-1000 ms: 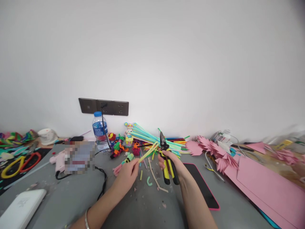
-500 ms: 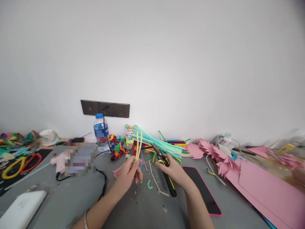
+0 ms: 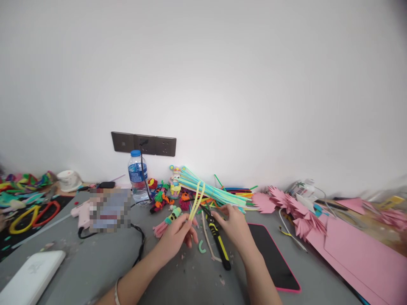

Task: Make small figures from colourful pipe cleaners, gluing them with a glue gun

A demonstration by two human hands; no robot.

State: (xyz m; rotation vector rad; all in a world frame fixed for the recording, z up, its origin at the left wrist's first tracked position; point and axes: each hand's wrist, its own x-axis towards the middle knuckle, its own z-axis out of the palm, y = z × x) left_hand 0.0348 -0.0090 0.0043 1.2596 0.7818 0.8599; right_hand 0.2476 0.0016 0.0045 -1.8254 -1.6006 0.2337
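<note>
My left hand (image 3: 179,233) pinches pale yellow pipe cleaners (image 3: 199,197), whose two strands stand upright above the fingers. Beside the black-and-yellow pliers (image 3: 218,245), my right hand (image 3: 233,224) is open, its thumb and fingers apart near the upper part of the tool. The pliers lie slantwise on the grey table with their handles towards me. Between the hands are a beige pipe cleaner (image 3: 208,237) and a small curved green piece (image 3: 201,247). Behind my left hand lies a pink-and-green pipe-cleaner figure (image 3: 167,221), partly covered by the hand.
A bundle of blue-green pipe cleaners (image 3: 216,191) lies near the wall beside a small figurine (image 3: 175,182). Leftward stand a water bottle (image 3: 138,176) and a pink glue gun (image 3: 83,214). A black tablet (image 3: 273,256) and pink paper (image 3: 359,250) occupy the right.
My right hand has let go of the pliers, which now rest on the table with handles closer together. My left hand's yellow pipe cleaners have shifted right and tilted.
</note>
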